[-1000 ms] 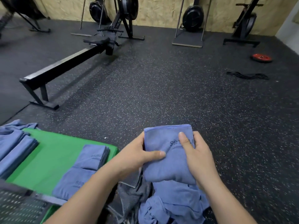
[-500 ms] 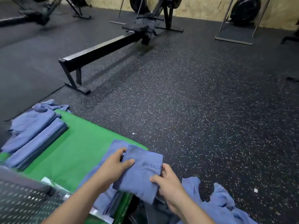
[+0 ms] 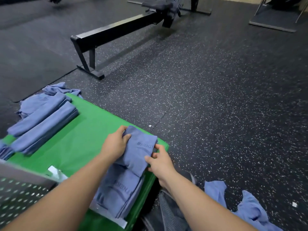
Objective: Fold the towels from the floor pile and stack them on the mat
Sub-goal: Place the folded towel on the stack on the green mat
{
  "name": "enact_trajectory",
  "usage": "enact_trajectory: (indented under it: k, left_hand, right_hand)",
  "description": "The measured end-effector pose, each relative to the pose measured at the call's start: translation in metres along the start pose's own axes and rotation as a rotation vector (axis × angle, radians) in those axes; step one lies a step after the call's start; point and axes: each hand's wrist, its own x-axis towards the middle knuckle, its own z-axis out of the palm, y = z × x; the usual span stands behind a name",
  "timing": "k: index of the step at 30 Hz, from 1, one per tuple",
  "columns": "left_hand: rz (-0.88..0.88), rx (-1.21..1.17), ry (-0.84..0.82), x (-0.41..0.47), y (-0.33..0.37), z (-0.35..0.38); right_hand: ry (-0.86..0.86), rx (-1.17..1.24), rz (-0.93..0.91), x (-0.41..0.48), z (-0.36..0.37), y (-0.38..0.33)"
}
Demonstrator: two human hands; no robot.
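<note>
A folded blue towel lies on the near right corner of the green mat, partly over another folded blue towel. My left hand grips its left edge, thumb on top. My right hand pinches its right edge at the mat's border. More folded blue towels lie in a stack at the mat's far left. Loose blue towels are heaped on the floor at the lower right.
A black rowing machine rail with its foot stands on the speckled rubber floor beyond the mat. A perforated grey metal surface fills the lower left corner. A dark grey cloth lies beside the mat. Gym equipment bases stand far right.
Both hands carried the folded towel leftward from above the floor pile onto the mat, setting it over the folded towel there. My view swung left and down.
</note>
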Motion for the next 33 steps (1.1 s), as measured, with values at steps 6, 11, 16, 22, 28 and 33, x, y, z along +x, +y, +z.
enact_trajectory:
  k: [6, 11, 16, 22, 28, 33]
  left_hand:
    - [0.015, -0.038, 0.046, 0.006, -0.017, 0.015]
    - [0.061, 0.08, 0.101, 0.005, -0.016, 0.019]
    - [0.3, 0.264, 0.326, -0.011, 0.011, 0.019]
    - [0.551, 0.218, 0.152, -0.085, 0.056, 0.067]
    - [0.658, 0.141, -0.056, -0.147, 0.113, 0.134]
    - [0.662, 0.113, -0.287, -0.186, 0.135, 0.191]
  right_hand:
    - [0.044, -0.099, -0.039, 0.021, 0.0, 0.014]
    - [0.005, -0.143, -0.026, 0.014, -0.012, 0.009]
    - [0.046, -0.375, -0.11, -0.003, -0.041, 0.022]
    - [0.032, -0.514, -0.166, -0.045, -0.098, 0.051]
    - [0.028, -0.598, -0.192, -0.088, -0.172, 0.1]
    - [0.036, -0.781, -0.171, -0.116, -0.234, 0.153]
